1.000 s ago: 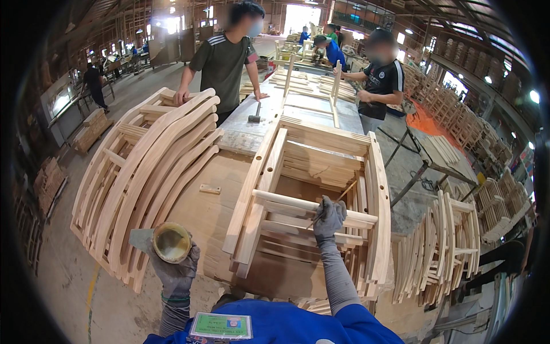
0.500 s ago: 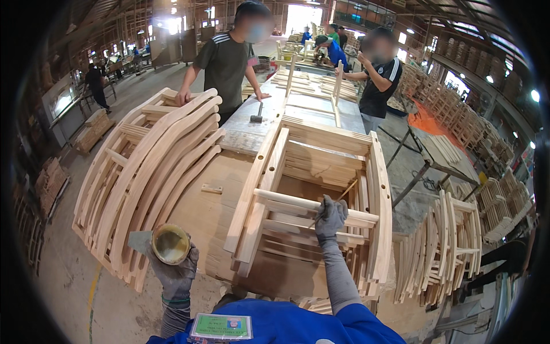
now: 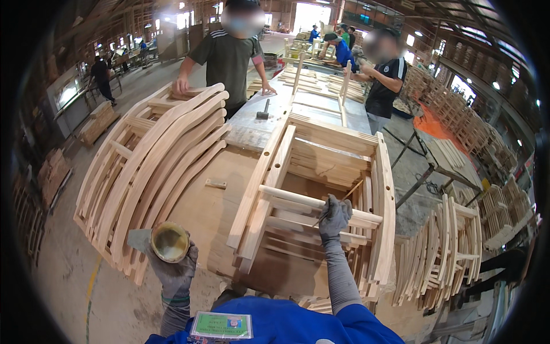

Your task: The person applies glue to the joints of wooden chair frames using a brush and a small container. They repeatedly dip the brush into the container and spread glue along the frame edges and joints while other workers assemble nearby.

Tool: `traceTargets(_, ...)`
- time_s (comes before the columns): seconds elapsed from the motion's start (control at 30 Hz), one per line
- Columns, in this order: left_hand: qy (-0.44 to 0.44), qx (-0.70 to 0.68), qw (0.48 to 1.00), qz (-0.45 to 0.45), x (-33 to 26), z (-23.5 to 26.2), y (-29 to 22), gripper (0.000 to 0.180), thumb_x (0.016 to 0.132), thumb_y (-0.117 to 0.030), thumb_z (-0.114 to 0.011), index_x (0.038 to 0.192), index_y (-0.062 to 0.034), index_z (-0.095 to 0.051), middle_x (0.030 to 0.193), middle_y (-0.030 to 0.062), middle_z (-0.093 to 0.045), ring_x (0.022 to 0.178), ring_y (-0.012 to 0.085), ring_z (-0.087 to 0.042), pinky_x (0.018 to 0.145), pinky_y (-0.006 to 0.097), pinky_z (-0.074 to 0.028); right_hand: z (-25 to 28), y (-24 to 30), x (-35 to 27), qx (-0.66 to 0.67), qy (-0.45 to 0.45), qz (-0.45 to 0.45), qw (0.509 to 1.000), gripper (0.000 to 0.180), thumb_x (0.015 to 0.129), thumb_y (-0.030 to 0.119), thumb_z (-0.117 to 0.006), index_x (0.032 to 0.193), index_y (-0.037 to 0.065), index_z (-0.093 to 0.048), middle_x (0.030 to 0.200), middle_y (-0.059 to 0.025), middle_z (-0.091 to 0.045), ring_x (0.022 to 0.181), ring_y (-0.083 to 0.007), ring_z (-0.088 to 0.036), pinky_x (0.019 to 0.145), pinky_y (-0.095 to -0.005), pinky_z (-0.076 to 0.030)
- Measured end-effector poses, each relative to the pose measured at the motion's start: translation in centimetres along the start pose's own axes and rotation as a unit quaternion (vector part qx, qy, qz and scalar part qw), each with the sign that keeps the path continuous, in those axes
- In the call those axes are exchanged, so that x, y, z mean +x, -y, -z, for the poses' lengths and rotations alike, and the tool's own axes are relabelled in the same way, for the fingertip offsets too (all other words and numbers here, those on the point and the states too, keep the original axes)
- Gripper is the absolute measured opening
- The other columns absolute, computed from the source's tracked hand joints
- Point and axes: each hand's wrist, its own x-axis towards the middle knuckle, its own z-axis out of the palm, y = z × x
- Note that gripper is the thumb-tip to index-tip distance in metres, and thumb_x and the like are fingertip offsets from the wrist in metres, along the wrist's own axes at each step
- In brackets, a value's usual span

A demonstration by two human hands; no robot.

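Note:
In my gloved left hand (image 3: 176, 270) is a small round pot (image 3: 170, 243) with cloudy yellowish stuff inside. A flat grey-green piece (image 3: 139, 240) juts out beside the pot. My right hand (image 3: 334, 219), also gloved in grey, is closed around a thin wooden stick (image 3: 354, 189), whose upper end points away to the right. That hand is at the round rung (image 3: 292, 196) of a pale wooden chair frame (image 3: 259, 172); whether it touches the rung I cannot tell. More frames lie stacked beneath, and dark holes show along the side rails.
Curved wooden frames (image 3: 152, 166) stand stacked at left. A small wood block (image 3: 216, 183) lies on brown board. Beyond are a metal-topped table (image 3: 247, 127) with a hammer (image 3: 263, 110) and two people, one (image 3: 229, 74) gripping the stack. More frames (image 3: 441, 252) stand at right.
The view has shifted slightly. Both my hands keep their hold, the right still at the rung. The person at far left has moved a little left; the one at far right has lowered a hand.

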Motion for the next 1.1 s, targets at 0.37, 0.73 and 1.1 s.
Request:
traceTargets(0.37,0.013,-0.024,0.999,-0.025,0.0,0.8,-0.8,0.062,0.087,-0.059,-0.041,0.124,-0.0091,-0.047,0.116,0.0184,-0.054,0.098,0.035,-0.058,0.082,0.049,-0.051,0.3,0.0,-1.0,0.046,0.02,-0.009,0.999,0.021,0.081,0.003,-0.059,0.102,0.004,-0.063,0.085,-0.0102,-0.061,0.082,-0.0259,-0.056,0.08,-0.0357,-0.042)
traceTargets(0.73,0.006,-0.033,0.998,-0.061,-0.7,2.2,-1.7,0.057,0.09,-0.055,-0.037,0.126,-0.012,-0.045,0.119,0.0143,-0.053,0.104,0.0326,-0.056,0.084,0.049,-0.05,-0.7,-1.1,-1.6,-0.014,0.002,0.03,0.999,0.021,0.085,0.006,-0.06,0.105,0.005,-0.062,0.092,-0.0091,-0.065,0.084,-0.0237,-0.06,0.084,-0.035,-0.043)
traceTargets(1.1,0.001,-0.022,0.997,-0.08,-1.2,2.7,-2.0,0.055,0.09,-0.055,-0.036,0.126,-0.0137,-0.046,0.119,0.0125,-0.054,0.104,0.0316,-0.056,0.081,0.049,-0.051,-0.2,-1.1,-1.8,0.008,0.042,0.023,0.999,0.02,0.085,0.003,-0.059,0.104,0.004,-0.061,0.09,-0.0094,-0.065,0.081,-0.0245,-0.06,0.083,-0.0366,-0.043)
